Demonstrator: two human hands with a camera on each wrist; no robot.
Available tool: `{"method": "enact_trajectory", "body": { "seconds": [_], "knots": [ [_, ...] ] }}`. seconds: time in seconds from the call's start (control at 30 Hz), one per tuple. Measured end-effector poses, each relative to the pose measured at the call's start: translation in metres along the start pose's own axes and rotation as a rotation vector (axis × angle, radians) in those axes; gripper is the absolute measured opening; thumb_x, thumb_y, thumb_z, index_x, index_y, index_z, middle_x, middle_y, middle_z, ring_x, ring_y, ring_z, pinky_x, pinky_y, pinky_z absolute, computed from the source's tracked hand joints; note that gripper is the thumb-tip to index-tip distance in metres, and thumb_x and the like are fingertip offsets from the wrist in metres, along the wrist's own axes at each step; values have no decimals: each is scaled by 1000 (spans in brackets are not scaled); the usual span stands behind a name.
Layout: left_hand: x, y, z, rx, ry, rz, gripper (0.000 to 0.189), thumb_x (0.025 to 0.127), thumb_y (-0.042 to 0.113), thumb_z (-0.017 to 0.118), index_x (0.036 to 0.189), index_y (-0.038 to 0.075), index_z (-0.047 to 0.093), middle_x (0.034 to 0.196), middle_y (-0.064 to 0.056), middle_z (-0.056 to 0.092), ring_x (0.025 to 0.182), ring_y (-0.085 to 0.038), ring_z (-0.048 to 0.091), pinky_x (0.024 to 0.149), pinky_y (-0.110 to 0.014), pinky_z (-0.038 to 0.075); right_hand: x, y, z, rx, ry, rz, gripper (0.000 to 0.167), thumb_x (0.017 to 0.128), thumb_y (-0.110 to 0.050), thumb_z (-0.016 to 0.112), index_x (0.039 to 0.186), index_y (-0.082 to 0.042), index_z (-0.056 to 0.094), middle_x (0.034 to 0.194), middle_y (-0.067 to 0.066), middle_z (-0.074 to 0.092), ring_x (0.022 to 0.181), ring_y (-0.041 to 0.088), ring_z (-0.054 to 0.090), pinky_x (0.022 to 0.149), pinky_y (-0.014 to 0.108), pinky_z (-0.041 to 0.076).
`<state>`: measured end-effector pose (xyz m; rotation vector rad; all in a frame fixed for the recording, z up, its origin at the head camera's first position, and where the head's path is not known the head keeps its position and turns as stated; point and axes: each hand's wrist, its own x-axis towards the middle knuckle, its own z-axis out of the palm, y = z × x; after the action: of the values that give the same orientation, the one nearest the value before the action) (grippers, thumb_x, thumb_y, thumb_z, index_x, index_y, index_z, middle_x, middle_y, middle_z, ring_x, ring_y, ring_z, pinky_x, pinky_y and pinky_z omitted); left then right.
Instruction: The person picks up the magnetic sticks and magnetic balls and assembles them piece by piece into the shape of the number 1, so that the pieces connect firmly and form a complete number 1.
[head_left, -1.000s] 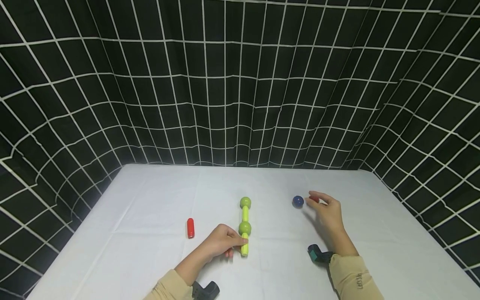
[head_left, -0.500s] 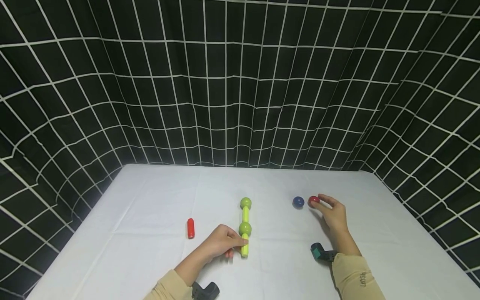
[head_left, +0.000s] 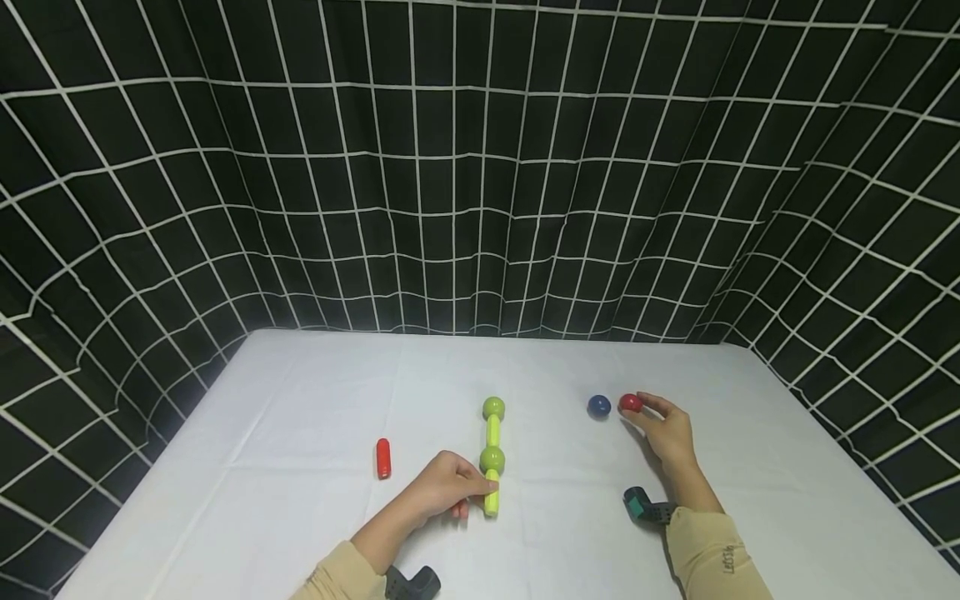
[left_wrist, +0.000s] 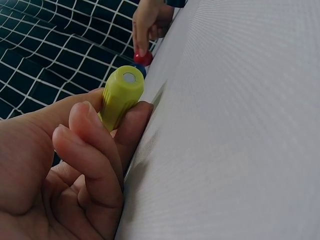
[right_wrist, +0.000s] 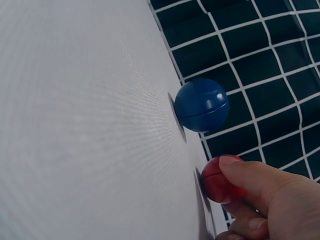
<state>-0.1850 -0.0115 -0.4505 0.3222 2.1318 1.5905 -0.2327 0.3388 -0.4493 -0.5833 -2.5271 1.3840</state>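
My left hand (head_left: 441, 485) pinches the near yellow-green rod (head_left: 491, 504) between thumb and fingers. That rod ends a straight chain with a green ball (head_left: 492, 458), a second yellow-green rod (head_left: 492, 431) and another green ball (head_left: 493, 407) at the far end. A silvery disc shows in the held rod's (left_wrist: 120, 97) near end in the left wrist view. Over on the right, my right hand (head_left: 669, 435) pinches a red ball (head_left: 631, 403), with the thumb on its side. Just left of it a blue ball (right_wrist: 201, 105) rests on the white cloth, a small gap between them.
A red rod (head_left: 383, 459) lies alone to the left of the chain. White cloth (head_left: 300, 400) covers the table, and a black curtain with a white grid (head_left: 450, 208) rises behind and at both sides. Each wrist wears a dark camera mount (head_left: 647, 507).
My right hand has shifted slightly right and back, so more of the red ball shows beside its fingertips. The left hand keeps its grip on the rod, and the chain stays in place.
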Motion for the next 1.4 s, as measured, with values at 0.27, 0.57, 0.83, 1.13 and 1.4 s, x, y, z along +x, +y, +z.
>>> {"method": "enact_trajectory", "body": {
  "seconds": [0.27, 0.57, 0.83, 1.13, 1.4],
  "knots": [
    [-1, 1, 0, 1, -12, 11, 23, 79, 26, 72, 78, 3, 70, 61, -2, 66, 37, 0, 43, 37, -12, 35, 2, 3, 5, -37, 42, -31, 53, 83, -22, 68, 129, -1, 50, 139, 22, 44, 134, 41, 31, 107, 56, 28],
    [0, 1, -1, 3, -9, 6, 24, 78, 27, 73, 78, 4, 70, 60, 0, 65, 37, -1, 43, 37, -12, 35, 3, 4, 7, -54, 49, -71, 49, 84, -17, 68, 126, 0, 50, 129, 25, 53, 122, 40, 47, 102, 50, 38],
    [-1, 1, 0, 6, -13, 13, 23, 79, 26, 73, 78, 3, 70, 59, -1, 64, 37, -1, 43, 36, -12, 34, 0, 2, 5, -63, 46, -92, 48, 84, -18, 67, 126, 1, 50, 126, 26, 54, 119, 40, 49, 100, 52, 38],
    [-1, -1, 0, -2, -17, 22, 24, 79, 27, 73, 78, 3, 70, 60, -1, 65, 37, -1, 43, 37, -13, 34, -5, -6, 0, -85, 47, -113, 47, 84, -16, 68, 124, 1, 51, 124, 26, 55, 123, 38, 44, 100, 52, 36],
    [0, -1, 0, -1, -19, 19, 24, 79, 26, 73, 78, 3, 70, 61, -2, 66, 37, 0, 43, 37, -12, 34, -16, -16, -8, -123, 16, -176, 45, 84, -21, 69, 121, -1, 54, 121, 23, 56, 106, 30, 52, 82, 37, 46]
  ]
}}
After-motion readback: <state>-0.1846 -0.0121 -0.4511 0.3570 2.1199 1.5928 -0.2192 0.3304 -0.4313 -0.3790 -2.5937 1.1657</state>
